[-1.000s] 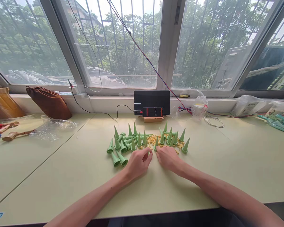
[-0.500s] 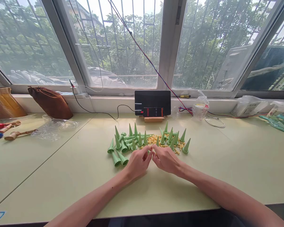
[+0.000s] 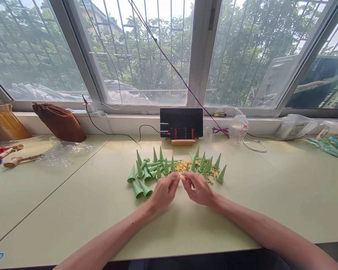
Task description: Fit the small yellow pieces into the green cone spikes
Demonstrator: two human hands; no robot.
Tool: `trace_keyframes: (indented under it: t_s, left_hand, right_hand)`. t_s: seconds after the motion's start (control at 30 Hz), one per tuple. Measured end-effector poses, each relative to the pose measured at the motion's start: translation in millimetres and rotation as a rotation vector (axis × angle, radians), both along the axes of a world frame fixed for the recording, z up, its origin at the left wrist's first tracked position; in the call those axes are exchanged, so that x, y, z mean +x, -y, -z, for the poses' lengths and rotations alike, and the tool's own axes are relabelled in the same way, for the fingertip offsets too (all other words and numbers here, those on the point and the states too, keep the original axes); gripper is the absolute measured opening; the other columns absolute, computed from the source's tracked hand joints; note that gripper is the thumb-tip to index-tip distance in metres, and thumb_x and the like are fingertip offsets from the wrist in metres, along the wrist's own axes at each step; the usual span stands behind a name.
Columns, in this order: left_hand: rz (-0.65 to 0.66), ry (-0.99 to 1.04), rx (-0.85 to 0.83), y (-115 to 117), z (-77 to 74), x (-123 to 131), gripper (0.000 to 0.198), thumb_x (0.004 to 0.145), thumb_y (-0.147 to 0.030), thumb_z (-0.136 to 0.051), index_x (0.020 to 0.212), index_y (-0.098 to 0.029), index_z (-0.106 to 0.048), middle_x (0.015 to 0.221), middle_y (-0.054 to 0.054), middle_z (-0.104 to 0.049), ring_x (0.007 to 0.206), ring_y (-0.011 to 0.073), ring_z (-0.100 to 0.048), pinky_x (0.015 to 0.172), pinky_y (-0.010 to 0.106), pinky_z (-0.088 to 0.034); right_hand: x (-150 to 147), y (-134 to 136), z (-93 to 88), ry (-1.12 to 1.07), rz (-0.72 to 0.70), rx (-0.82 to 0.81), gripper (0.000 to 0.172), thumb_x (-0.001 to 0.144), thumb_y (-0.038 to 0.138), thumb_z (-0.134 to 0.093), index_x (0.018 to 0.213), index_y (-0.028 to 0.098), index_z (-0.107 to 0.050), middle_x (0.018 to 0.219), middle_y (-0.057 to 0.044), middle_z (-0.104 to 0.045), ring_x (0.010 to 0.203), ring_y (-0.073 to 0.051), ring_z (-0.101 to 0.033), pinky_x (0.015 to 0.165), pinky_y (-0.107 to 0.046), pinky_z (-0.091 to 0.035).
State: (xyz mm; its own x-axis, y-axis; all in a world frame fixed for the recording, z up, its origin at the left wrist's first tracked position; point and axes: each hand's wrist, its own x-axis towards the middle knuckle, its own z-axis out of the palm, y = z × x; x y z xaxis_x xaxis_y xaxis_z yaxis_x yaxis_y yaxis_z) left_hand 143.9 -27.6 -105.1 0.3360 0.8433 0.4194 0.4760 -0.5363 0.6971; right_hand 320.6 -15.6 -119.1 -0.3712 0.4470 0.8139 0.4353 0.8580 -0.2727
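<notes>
Yellow in colour and very small, one piece (image 3: 181, 177) is pinched where the fingertips of both hands meet; which hand bears more of the grip cannot be told. On the left hand (image 3: 163, 192) thumb and forefinger are drawn together toward 1 o'clock. On the right hand (image 3: 199, 189) they are closed likewise toward 10 o'clock, with the other fingers loosely curled. Both hands are held over a pale green table (image 3: 73, 210).

Just beyond the fingertips, at 12 o'clock, a heap of yellow bits (image 3: 186, 166) is spread. Green cones (image 3: 146, 173) are ranged around it from 10 to 1 o'clock, most upright, several lying on their sides at the left. Farther off at 12 o'clock a phone (image 3: 182, 133) is propped on a wooden block (image 3: 182, 142) before a black screen (image 3: 181, 118). A brown pouch (image 3: 59, 122) is seen at 10 o'clock, wooden toys (image 3: 19, 160) at 9 o'clock, and a plastic bag (image 3: 238, 129) at 1 o'clock.
</notes>
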Motion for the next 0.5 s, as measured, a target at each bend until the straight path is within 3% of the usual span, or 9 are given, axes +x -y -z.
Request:
trace_keyframes:
  t_s: [0.23,0.5]
  left_hand:
    - [0.047,0.172,-0.148,-0.9,-2.7,-0.6,0.035,0.097,-0.043,-0.040,0.080,-0.017,-0.055,0.054,-0.005,-0.050,0.043,0.0075,-0.043,0.046,0.020,-0.035]
    - [0.096,0.361,-0.311,-0.6,-7.5,0.6,0.033,0.095,-0.045,-0.046,0.078,-0.017,-0.052,0.052,-0.006,-0.049,0.036,0.0054,-0.042,0.037,0.018,-0.031]
  right_hand:
    - [1.2,-4.2,6.9,0.001,-0.031,-0.014,0.015,0.097,0.019,-0.047,0.112,0.019,-0.050,0.078,0.000,-0.062,0.054,-0.008,-0.050,0.051,-0.021,-0.039]
    - [1.3,-3.0,6.3,-0.004,0.022,-0.151,0.012,0.097,0.025,-0.047,0.105,0.019,-0.053,0.088,-0.003,-0.062,0.054,-0.007,-0.050,0.052,-0.021,-0.040]
